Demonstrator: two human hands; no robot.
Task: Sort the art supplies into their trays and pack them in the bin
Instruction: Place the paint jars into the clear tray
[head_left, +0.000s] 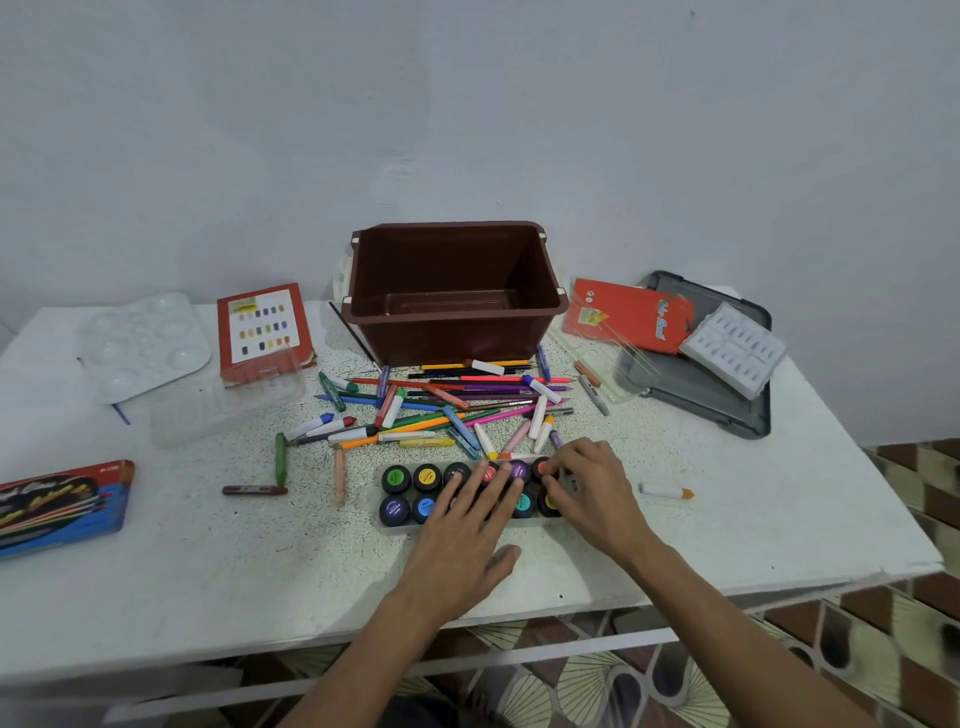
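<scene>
A clear tray (377, 501) of round black paint pots with coloured lids sits in front of me on the white table (260, 582). My left hand (470, 525) lies flat on the middle pots, fingers spread. My right hand (589, 486) pinches the orange-lidded pot (542, 468) at the tray's right end. Behind the tray lies a loose heap of pencils, markers and crayons (441, 402). The brown bin (452, 291) stands open and empty at the back.
A clear palette (143, 345) and a red box (265, 332) lie back left, with an empty clear tray (223, 400) beside them. A pencil box (62, 501) is at the left edge. Back right: a grey lid (727, 400), a white tray (732, 351), a red packet (631, 314). One white crayon (665, 491) lies alone.
</scene>
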